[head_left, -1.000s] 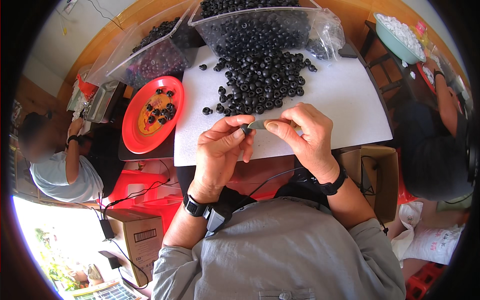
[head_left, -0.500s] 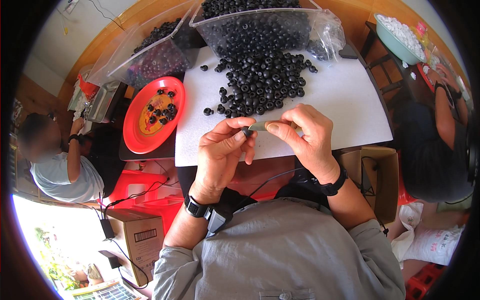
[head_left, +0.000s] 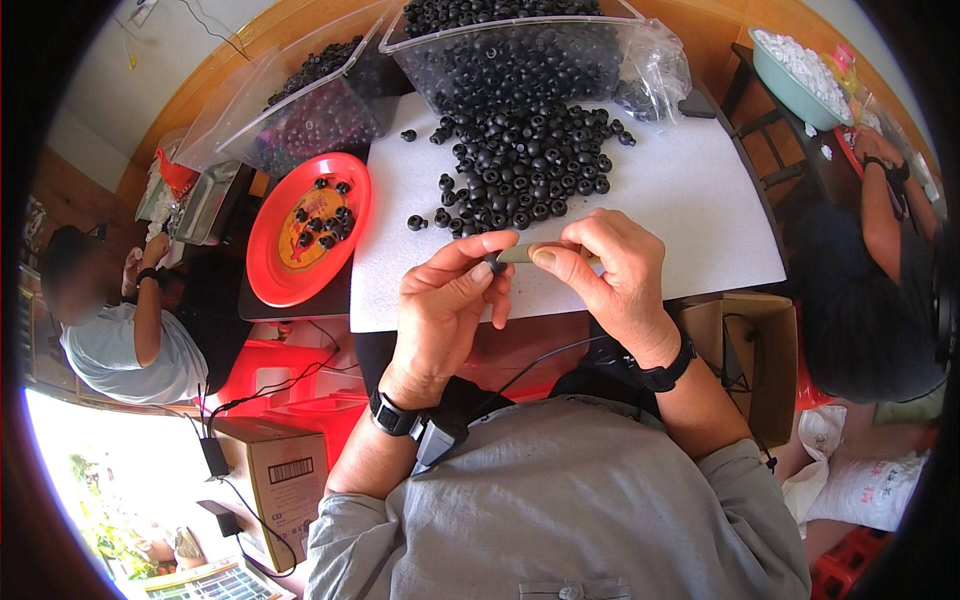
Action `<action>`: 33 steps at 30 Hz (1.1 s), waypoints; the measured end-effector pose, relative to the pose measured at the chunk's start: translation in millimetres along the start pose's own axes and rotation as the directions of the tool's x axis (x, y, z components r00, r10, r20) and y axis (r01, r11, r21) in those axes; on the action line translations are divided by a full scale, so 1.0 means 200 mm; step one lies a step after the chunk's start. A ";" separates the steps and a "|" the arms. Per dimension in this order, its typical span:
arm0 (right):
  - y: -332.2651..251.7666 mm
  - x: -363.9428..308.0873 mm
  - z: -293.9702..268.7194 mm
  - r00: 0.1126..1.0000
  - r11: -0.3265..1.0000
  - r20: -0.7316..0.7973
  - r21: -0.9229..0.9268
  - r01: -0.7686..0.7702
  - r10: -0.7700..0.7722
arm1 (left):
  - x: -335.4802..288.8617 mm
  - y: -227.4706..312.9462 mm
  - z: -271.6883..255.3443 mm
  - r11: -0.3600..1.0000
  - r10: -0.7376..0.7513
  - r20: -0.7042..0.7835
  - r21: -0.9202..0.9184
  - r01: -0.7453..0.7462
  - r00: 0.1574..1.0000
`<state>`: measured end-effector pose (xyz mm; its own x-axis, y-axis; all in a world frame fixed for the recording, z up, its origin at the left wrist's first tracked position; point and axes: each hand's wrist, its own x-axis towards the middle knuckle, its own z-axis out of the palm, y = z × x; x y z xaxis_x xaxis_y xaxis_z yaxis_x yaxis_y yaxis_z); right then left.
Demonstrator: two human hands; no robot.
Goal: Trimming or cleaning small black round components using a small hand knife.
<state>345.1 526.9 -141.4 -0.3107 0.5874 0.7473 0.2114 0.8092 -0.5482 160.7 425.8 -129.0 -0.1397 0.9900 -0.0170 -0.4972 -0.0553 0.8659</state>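
The fingers of the left hand pinch a small black piece between thumb and forefinger, the lower fingers loosely curled; those of the right hand grip a thin grey-green blade, thumb toward the person and forefinger bent over it, its tip against the piece. Both hands are raised above the near edge of the white surface, close together, with forearms angled inward from below and a dark wristband on the right wrist. Beyond them a loose pile of black pieces spreads over the surface, up to a large clear bin of more such pieces; a second clear bin stands to its left. A red plate with several pieces sits at the left edge. Farther out, a co-worker in a pale shirt sits at left, and another in dark clothes at right, below a pale green basin of white bits. The held piece is mostly covered by the fingers, the blade's rear end is hidden in the right hand, and the right co-worker is dim, near the dark rim.
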 end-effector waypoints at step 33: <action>-0.02 0.03 -0.04 0.997 0.993 -0.044 -0.102 0.057 -0.062 | -0.02 0.28 -0.06 0.907 0.264 -0.167 0.379 -0.185 0.950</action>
<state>349.0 528.1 -132.3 -0.2826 0.5361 0.7954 0.2868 0.8385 -0.4633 122.2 417.2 -86.6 -0.4067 0.9044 0.1292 -0.1001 -0.1846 0.9777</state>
